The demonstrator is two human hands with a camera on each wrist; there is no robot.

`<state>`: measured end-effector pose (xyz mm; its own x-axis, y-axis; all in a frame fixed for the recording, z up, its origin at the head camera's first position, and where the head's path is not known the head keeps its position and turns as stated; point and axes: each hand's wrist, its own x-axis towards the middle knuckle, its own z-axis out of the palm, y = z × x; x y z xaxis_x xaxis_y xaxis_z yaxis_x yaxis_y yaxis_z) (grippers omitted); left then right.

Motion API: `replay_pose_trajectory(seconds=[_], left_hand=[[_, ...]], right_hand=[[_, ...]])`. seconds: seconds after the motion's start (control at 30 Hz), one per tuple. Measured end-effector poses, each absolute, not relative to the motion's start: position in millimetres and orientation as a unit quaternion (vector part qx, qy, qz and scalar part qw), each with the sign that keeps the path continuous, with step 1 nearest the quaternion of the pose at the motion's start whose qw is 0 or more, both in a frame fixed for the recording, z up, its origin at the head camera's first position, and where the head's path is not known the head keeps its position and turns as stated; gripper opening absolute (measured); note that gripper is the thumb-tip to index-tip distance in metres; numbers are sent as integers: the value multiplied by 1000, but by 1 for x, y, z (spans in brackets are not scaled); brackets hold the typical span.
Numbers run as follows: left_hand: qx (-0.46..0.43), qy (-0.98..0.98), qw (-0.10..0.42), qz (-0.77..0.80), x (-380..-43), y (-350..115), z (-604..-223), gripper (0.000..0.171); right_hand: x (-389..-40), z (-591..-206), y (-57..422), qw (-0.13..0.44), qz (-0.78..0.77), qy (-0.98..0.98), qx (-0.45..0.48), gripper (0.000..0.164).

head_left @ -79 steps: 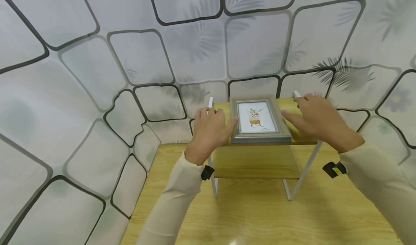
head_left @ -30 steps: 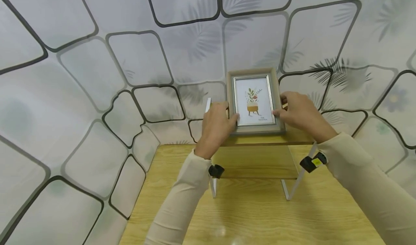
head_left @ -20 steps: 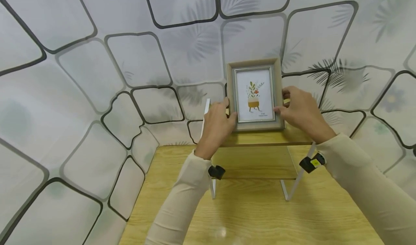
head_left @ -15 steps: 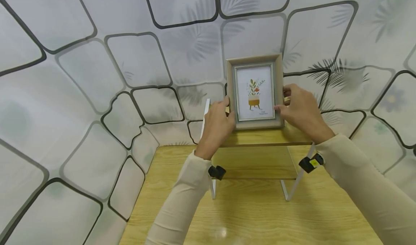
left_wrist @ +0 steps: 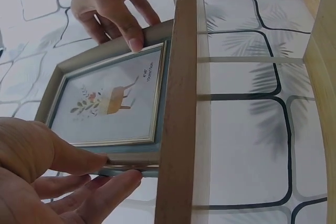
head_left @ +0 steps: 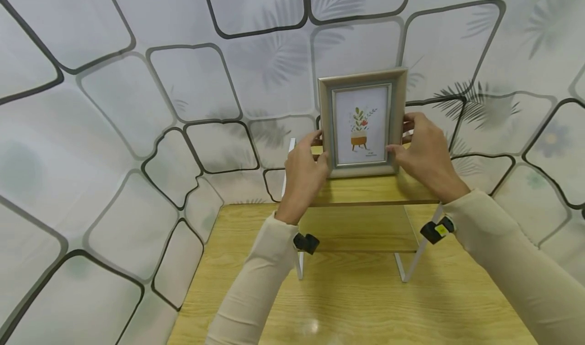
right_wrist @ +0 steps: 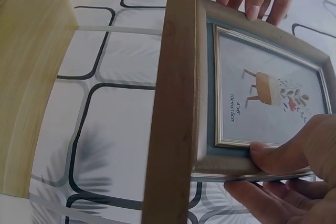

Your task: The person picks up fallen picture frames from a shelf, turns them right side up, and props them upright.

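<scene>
Your left hand [head_left: 303, 175] and right hand [head_left: 425, 154] pinch the picture frame [head_left: 363, 124] between thumbs and fingers, roughly upright over the bench [head_left: 365, 191]; releasing it unbalanced could topple it.

The picture frame [head_left: 326, 116] is beige with a grey-blue inner band and a silvery lip. Its white print [head_left: 361, 126] shows green leaves, an orange-red bloom and a mustard pot. The table [head_left: 356, 192] has yellow wood grain, a brown strip along its front edge and, below its right corner, a white leg [head_left: 413, 264]. The wall covering [head_left: 201, 83] is pale grey, with rounded black and grey outlines and feathery leaves, perhaps bluish where they blur.
</scene>
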<state>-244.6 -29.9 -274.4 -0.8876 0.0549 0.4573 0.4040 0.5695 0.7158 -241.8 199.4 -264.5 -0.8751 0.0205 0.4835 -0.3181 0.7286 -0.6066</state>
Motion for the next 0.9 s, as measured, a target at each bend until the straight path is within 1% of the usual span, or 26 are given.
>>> replay_pose_trajectory(seconds=[0.13,0.47,0.9], left_hand=[[-133,-858,203,-452,-244,-30,-275,45],[-134,-856,207,-455,-244,-30,-275,41],[-130,-855,186,-467,-243,-32,-277,40]], right_hand=[[-242,-265,199,247,358,-896,89,61],[-239,-267,199,252,366,-891,96,62],[-238,-269,201,252,368,-890,99,59]])
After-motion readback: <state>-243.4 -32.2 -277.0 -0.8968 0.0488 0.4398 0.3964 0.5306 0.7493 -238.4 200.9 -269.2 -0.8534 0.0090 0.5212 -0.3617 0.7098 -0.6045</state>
